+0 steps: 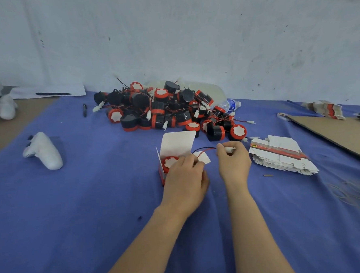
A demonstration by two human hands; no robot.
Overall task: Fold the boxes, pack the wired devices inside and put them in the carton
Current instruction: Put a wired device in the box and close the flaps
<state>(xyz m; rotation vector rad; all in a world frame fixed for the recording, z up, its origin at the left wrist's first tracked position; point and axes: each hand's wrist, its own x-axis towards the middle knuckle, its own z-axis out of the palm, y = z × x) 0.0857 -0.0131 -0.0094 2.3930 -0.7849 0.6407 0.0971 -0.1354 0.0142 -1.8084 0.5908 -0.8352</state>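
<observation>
Packing step: the wired device (pixel 169 161) sat in the open box (pixel 176 144), left hand (pixel 184 176) fingers curled on the box, right hand (pixel 234 160) at its 3 o'clock with fingers pinching the white connector (pixel 230 148), which next, by my reckoning, needed tucking inside.

Out on the left, a white handheld controller (pixel 43 152) lies on the blue cloth (pixel 94 205). Further back, a black pen (pixel 53 94) rests on a white sheet of paper (pixel 24 93) against the wall (pixel 168 31). A small dark marker (pixel 85 110) sits on the cloth, and a clear water bottle (pixel 230 105) lies on its side.
</observation>
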